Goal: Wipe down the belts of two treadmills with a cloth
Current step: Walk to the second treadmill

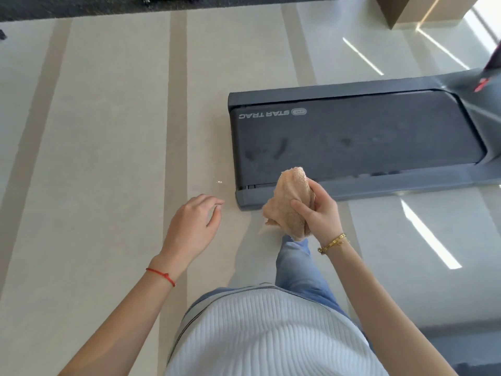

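From the head view, a crumpled peach terry cloth (291,202) is gripped in the right hand (318,210), held above the floor by the corner of the dark grey treadmill belt (352,139). The left hand (192,226) is held loosely open, empty.

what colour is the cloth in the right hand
Pale peach-tan, seen in the head view: the cloth bunched in the right hand.
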